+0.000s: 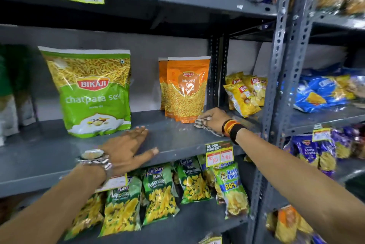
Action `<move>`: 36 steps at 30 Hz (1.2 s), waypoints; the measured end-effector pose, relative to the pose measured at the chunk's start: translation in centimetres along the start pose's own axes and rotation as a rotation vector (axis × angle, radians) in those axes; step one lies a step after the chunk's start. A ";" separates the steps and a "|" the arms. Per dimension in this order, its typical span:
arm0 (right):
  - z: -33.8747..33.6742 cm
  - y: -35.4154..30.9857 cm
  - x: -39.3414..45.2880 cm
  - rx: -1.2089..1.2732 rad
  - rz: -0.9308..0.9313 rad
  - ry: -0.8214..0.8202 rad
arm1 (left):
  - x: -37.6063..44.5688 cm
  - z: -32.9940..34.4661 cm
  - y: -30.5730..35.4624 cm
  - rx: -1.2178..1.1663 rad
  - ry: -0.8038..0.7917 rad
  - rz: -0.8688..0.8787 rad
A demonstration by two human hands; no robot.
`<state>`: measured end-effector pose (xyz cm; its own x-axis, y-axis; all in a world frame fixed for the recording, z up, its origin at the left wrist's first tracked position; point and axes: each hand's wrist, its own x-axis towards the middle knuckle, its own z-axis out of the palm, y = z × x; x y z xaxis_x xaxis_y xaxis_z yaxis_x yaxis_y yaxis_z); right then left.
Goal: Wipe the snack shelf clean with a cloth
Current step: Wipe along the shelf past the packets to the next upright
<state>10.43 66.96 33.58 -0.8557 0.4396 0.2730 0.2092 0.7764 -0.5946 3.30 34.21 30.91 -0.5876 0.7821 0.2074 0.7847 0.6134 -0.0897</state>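
A striped cloth [199,122] is being pressed onto the grey shelf [173,137] under the curled fingers of the right hand [214,120], just before an orange packet [185,89]. The left hand [126,148] is being rested flat and open, empty, near a green packet [92,93].

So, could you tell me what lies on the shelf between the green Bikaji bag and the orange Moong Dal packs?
Nothing: in the head view, bare grey shelf separates the green bag from the orange packs.

Bare forearms, silver metal watch [94,157] on left wrist, black and seemingly orange-red bands [232,129] on right
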 end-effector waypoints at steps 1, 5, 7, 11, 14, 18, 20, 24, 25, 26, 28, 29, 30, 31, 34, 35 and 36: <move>0.3 -1.0 -0.6 0.008 -0.040 -0.053 | -0.8 0.2 -1.7 0.008 -0.015 -0.030; -0.4 -2.4 -0.5 0.046 -0.046 -0.023 | -3.3 1.7 -6.3 0.021 -0.020 -0.079; -0.2 -1.8 -0.2 -0.002 0.029 0.062 | -4.0 2.1 -6.7 0.028 -0.012 -0.065; 2.4 -3.2 -2.1 -0.064 -0.033 0.012 | -4.1 2.2 -6.5 -0.008 -0.015 -0.037; 2.7 -5.6 -3.8 0.042 -0.185 -0.196 | -4.1 2.2 -6.6 -0.011 0.011 -0.027; 2.3 -4.9 -2.5 -0.019 -0.094 -0.019 | -4.5 1.7 -6.0 0.022 0.015 -0.022; 3.1 -4.9 -2.6 -0.028 -0.053 -0.014 | -4.5 1.5 -5.8 0.032 0.013 -0.029; 5.4 -8.7 -6.0 0.046 -0.233 -0.242 | -4.6 1.5 -5.9 0.010 0.003 -0.036; 5.3 -9.6 -6.7 0.057 -0.274 -0.333 | -4.6 1.5 -5.9 0.004 0.005 -0.033; 5.0 -10.0 -7.0 0.063 -0.290 -0.391 | -4.6 1.5 -5.9 -0.002 0.004 -0.031; 3.9 -9.8 -6.4 0.096 -0.240 -0.343 | -4.7 1.3 -5.8 -0.010 0.003 -0.029; 3.3 -9.3 -6.0 0.114 -0.203 -0.274 | -4.7 1.3 -5.7 -0.006 0.005 -0.032; 3.1 -8.6 -5.5 0.126 -0.175 -0.209 | -4.8 1.2 -5.6 -0.004 -0.001 -0.037; 3.2 -8.1 -5.3 0.122 -0.157 -0.155 | -4.9 1.1 -5.5 -0.002 -0.008 -0.042; 5.0 -8.5 -6.6 0.120 -0.154 -0.131 | -5.1 0.9 -5.4 0.001 -0.022 -0.035; 5.7 -9.4 -7.6 0.118 -0.174 -0.156 | -5.2 0.8 -5.4 -0.006 -0.029 -0.032; 6.1 -10.3 -8.8 0.129 -0.204 -0.194 | -5.4 0.7 -5.4 -0.008 -0.030 -0.023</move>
<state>12.88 52.33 32.74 -0.9508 0.1767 0.2544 -0.0272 0.7704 -0.6370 2.10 26.78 29.64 -0.6112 0.7708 0.1799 0.7724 0.6305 -0.0771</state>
